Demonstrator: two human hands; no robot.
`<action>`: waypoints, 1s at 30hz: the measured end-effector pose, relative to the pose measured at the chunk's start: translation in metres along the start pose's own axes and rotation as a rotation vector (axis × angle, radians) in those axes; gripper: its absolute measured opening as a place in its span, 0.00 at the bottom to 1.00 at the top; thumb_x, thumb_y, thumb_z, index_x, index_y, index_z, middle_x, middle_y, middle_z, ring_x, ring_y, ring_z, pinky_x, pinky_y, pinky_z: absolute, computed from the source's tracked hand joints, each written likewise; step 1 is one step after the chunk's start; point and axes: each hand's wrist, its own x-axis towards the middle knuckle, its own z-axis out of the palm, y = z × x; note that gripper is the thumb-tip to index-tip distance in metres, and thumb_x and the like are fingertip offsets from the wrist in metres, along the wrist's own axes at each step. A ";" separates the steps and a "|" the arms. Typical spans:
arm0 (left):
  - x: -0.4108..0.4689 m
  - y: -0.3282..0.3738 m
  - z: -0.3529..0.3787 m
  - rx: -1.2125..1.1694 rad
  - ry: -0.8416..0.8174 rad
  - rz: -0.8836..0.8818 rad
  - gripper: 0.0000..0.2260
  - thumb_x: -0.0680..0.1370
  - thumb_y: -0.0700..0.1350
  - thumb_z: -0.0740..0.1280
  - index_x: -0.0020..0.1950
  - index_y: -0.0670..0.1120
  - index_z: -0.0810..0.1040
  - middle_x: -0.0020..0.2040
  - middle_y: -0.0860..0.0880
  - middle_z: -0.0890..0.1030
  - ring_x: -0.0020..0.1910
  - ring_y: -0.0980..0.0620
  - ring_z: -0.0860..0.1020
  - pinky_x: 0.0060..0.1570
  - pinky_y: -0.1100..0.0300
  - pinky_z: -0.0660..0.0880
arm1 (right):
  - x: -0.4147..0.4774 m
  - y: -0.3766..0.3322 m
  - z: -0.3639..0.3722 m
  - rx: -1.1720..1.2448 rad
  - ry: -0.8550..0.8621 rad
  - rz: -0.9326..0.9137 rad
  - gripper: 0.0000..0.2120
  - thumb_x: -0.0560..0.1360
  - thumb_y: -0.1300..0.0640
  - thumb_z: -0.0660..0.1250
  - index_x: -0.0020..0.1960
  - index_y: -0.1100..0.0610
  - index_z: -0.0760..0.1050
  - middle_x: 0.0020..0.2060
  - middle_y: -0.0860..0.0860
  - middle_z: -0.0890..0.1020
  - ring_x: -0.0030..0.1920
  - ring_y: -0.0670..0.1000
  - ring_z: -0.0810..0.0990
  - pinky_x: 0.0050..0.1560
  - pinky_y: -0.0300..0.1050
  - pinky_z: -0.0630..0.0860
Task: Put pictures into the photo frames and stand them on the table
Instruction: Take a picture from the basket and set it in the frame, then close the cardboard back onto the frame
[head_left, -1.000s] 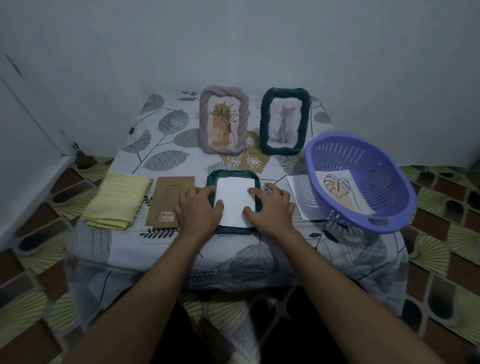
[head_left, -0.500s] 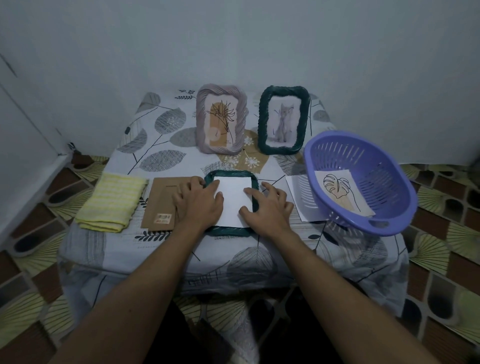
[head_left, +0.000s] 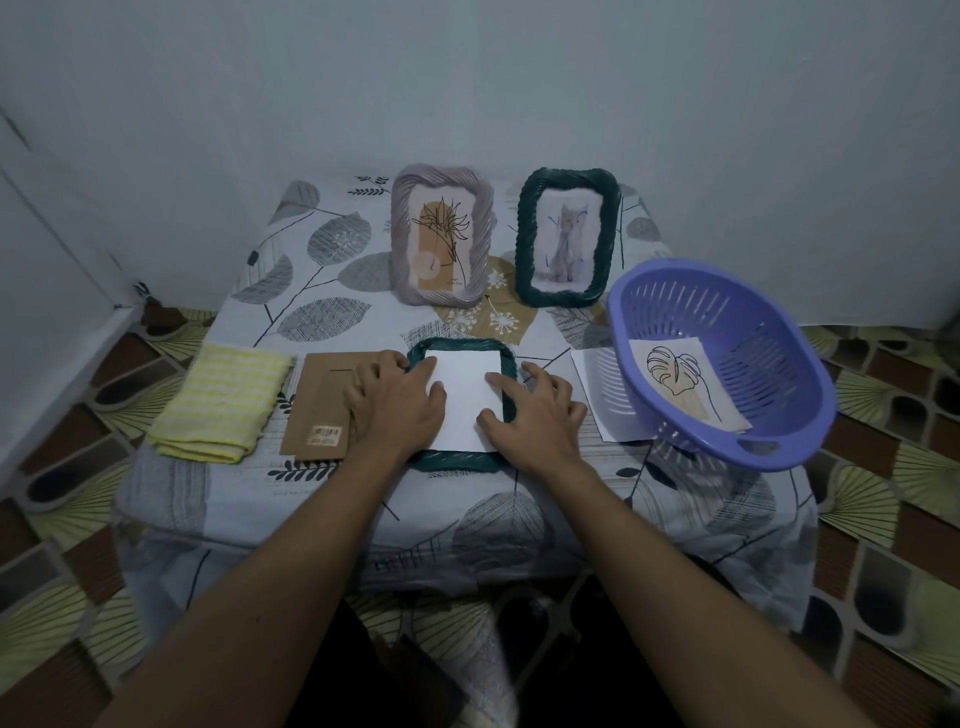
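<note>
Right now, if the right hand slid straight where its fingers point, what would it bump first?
Probably the far rim of the flat green frame, since the right hand rests on its white paper.

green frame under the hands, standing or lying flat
Lying flat: the frame rests on the table with white paper laid in it.

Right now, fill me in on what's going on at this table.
A person is loading a picture into a frame. The left hand and right hand both press flat on a white sheet laid in the green frame, which lies on the table. A brown backing board lies to its left, not yet fitted. A mauve frame and a cat-picture frame already stand at the back. A leaf drawing waits in the purple basket.
</note>
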 end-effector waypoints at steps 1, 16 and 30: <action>0.000 0.000 0.000 -0.003 -0.004 -0.001 0.20 0.80 0.54 0.58 0.72 0.57 0.70 0.66 0.46 0.68 0.65 0.42 0.63 0.63 0.45 0.60 | 0.000 0.000 0.000 0.002 0.000 -0.001 0.27 0.72 0.41 0.62 0.72 0.39 0.68 0.76 0.52 0.62 0.73 0.56 0.56 0.66 0.54 0.55; -0.005 -0.034 -0.039 -0.328 0.144 -0.119 0.19 0.75 0.53 0.57 0.63 0.55 0.79 0.63 0.45 0.76 0.64 0.42 0.69 0.64 0.47 0.66 | -0.014 -0.059 -0.007 0.320 -0.010 -0.134 0.24 0.72 0.48 0.63 0.68 0.42 0.75 0.70 0.50 0.70 0.69 0.53 0.64 0.67 0.51 0.60; -0.027 -0.097 -0.050 -0.257 0.003 -0.325 0.14 0.74 0.46 0.65 0.38 0.35 0.76 0.38 0.35 0.76 0.37 0.40 0.74 0.30 0.57 0.58 | -0.024 -0.139 0.038 0.787 -0.530 0.066 0.28 0.80 0.36 0.48 0.74 0.50 0.62 0.70 0.50 0.69 0.71 0.52 0.67 0.73 0.53 0.62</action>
